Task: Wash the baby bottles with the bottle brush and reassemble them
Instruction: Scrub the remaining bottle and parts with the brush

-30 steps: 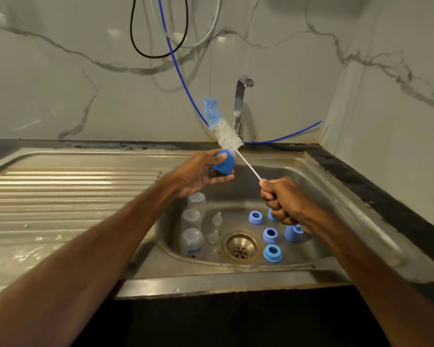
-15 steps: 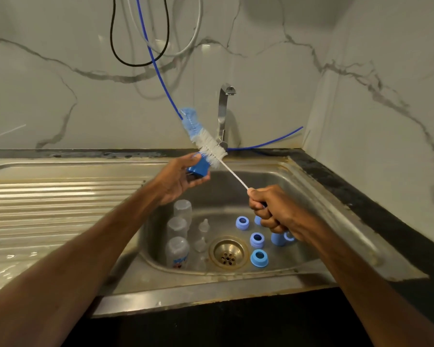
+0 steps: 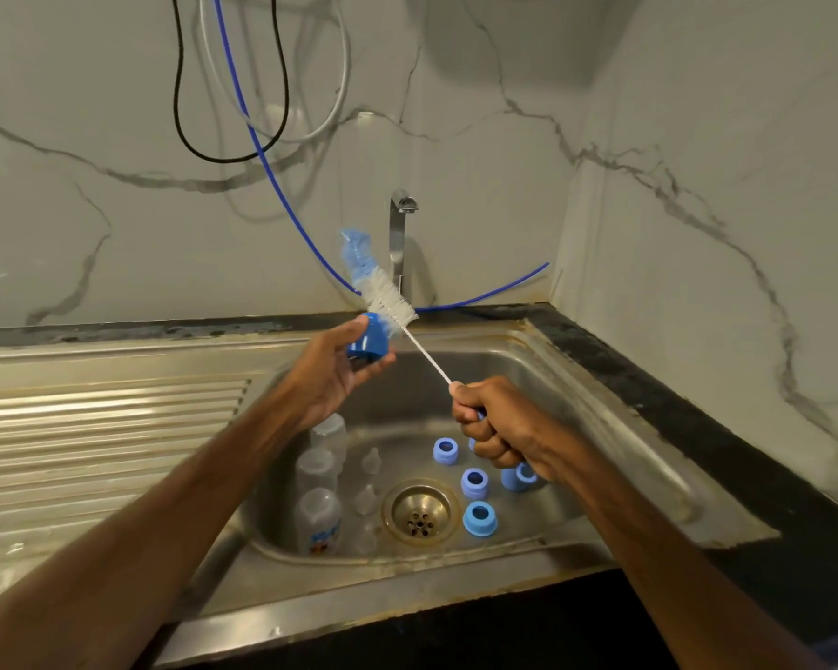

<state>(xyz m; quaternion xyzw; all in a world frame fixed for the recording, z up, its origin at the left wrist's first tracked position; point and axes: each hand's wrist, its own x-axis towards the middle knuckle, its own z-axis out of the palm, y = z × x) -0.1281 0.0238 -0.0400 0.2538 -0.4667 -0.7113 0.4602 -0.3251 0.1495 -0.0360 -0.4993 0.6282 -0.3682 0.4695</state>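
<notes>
My left hand (image 3: 332, 374) pinches a blue cap (image 3: 368, 343) above the sink (image 3: 601, 403), and my right hand (image 3: 497, 427) is fisted round the bottle brush (image 3: 383, 295) handle, with the bristles at the cap. Early days I reckon: bottles (image 3: 318, 476), teats (image 3: 371, 461) and rings (image 3: 480, 518) lie loose down there, nothing reassembled.

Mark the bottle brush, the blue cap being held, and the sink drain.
bottle brush (image 3: 389, 301), head view, on the white bristles.
blue cap (image 3: 369, 341), head view, on its side wall.
sink drain (image 3: 419, 514), head view, on the strainer centre.
</notes>
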